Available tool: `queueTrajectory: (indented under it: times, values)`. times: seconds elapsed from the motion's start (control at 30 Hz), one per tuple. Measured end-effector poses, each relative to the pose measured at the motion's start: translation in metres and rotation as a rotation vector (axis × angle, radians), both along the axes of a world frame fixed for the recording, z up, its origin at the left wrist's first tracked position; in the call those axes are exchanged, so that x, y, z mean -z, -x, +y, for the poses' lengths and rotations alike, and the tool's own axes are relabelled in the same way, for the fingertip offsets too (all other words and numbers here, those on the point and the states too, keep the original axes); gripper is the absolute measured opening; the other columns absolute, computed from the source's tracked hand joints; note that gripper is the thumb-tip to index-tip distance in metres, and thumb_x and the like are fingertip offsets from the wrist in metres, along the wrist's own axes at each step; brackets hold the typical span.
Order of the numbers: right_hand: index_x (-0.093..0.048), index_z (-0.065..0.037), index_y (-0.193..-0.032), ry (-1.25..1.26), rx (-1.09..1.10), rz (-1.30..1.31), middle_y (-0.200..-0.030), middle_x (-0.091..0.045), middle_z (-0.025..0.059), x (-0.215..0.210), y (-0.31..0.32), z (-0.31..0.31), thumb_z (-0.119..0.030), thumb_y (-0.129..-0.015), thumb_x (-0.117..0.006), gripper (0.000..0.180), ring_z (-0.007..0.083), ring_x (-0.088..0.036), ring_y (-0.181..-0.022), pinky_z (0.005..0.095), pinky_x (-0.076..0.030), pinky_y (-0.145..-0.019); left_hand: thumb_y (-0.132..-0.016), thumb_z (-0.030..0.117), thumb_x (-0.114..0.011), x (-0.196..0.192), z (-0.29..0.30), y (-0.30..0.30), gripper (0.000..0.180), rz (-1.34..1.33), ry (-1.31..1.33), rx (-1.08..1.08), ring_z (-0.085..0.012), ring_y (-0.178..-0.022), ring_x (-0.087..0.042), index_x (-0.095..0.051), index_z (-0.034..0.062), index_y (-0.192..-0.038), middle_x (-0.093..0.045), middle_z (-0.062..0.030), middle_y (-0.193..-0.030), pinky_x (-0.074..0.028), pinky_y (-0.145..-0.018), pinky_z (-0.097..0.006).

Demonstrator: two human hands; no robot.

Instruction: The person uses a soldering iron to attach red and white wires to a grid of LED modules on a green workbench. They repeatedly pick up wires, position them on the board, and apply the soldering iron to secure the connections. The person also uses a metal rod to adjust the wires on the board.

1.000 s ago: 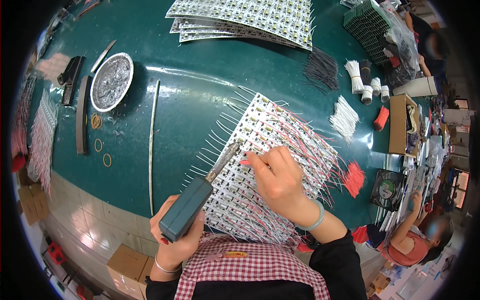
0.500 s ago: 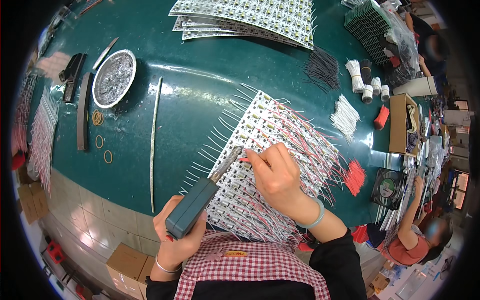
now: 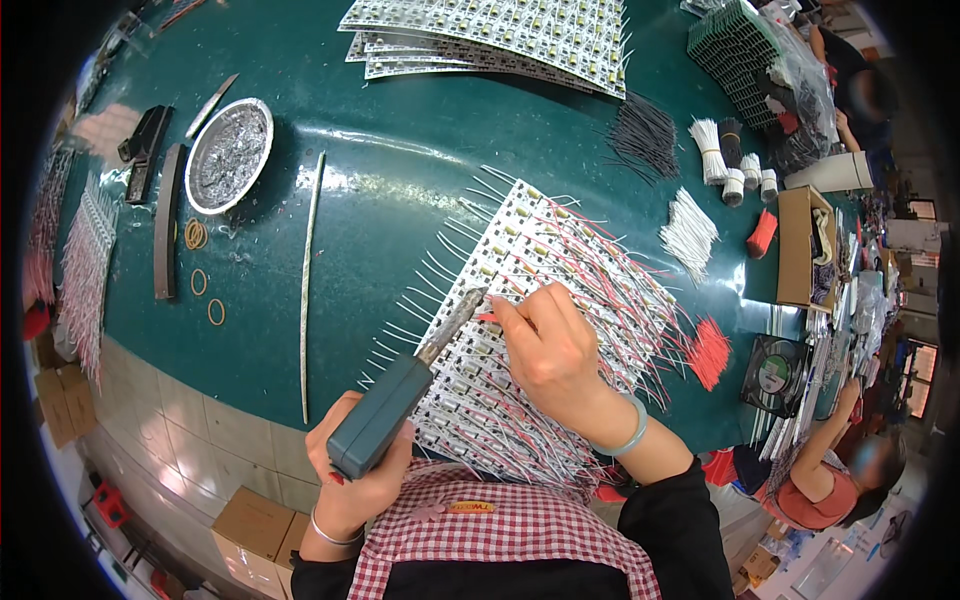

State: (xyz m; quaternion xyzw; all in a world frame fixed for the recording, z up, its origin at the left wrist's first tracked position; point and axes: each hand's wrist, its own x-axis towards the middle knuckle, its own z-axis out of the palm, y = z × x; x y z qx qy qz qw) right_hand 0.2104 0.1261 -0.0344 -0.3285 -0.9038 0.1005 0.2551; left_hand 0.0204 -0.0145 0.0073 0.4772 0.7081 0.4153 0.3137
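A white circuit board panel lies slanted on the table in front of me, covered with small parts and bristling with white and red wires. My left hand is closed around the dark green handle of a soldering iron. The iron's grey, worn tip rests at or just above the panel, near its left half. Close to that tip, my right hand pinches red wires, their ends sticking out beside the fingers. Whether the tip touches a wire end is too small to tell.
Stacked panels lie at the far side. Black wires, white wires and red wires are piled on the right. A bowl of grey scraps, rubber bands and a thin rod lie left. A co-worker is at right.
The soldering iron's handle has shifted very slightly left, and my right hand has risen a touch. At the right, the co-worker's arm has moved outward.
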Motion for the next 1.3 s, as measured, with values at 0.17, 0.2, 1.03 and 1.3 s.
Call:
queueTrajectory:
  times: [0.17, 0.2, 1.03, 1.3]
  values:
    - [-0.066, 0.008, -0.099, -0.003, 0.013, 0.004, -0.076, -0.046, 0.0081, 0.0, 0.001, -0.001, -0.001, -0.071, -0.066, 0.03, 0.0226, -0.05, -0.072, 0.0328, -0.041, -0.054, -0.071, -0.006, -0.073, -0.003, -0.004, 0.003, 0.02, 0.007, -0.027, -0.003, -0.0193, -0.068, -0.064, -0.068, -0.007, -0.09, -0.066, -0.014, -0.084, -0.049, -0.06, -0.028]
    - [-0.066, 0.008, -0.099, -0.002, 0.012, 0.007, -0.076, -0.046, 0.0082, 0.0, 0.001, -0.001, -0.001, -0.071, -0.066, 0.03, 0.0227, -0.05, -0.072, 0.0329, -0.041, -0.053, -0.071, -0.006, -0.073, -0.003, -0.005, 0.003, 0.021, 0.002, -0.033, 0.0, -0.0196, -0.069, -0.064, -0.068, -0.0073, -0.091, -0.066, -0.0146, -0.086, -0.05, -0.061, -0.028]
    - [-0.067, 0.009, -0.104, -0.068, -0.031, 0.104, -0.082, -0.056, 0.0105, -0.005, 0.002, -0.021, 0.003, -0.065, -0.065, 0.039, 0.0263, -0.054, -0.074, 0.035, -0.045, -0.059, -0.07, -0.008, -0.071, -0.002, -0.019, 0.008, 0.021, -0.028, -0.022, -0.014, -0.0225, -0.073, -0.065, -0.067, -0.0085, -0.091, -0.067, -0.0167, -0.088, -0.051, -0.065, -0.03]
    - [-0.065, 0.011, -0.106, -0.015, -0.017, 0.066, -0.078, -0.048, 0.0106, 0.008, 0.002, -0.023, 0.001, -0.066, -0.063, 0.041, 0.0265, -0.05, -0.073, 0.0349, -0.043, -0.057, -0.071, -0.007, -0.072, 0.0, -0.021, 0.007, 0.017, -0.038, 0.0, -0.021, -0.0193, -0.07, -0.064, -0.067, -0.0059, -0.087, -0.066, -0.0141, -0.085, -0.05, -0.063, -0.028]
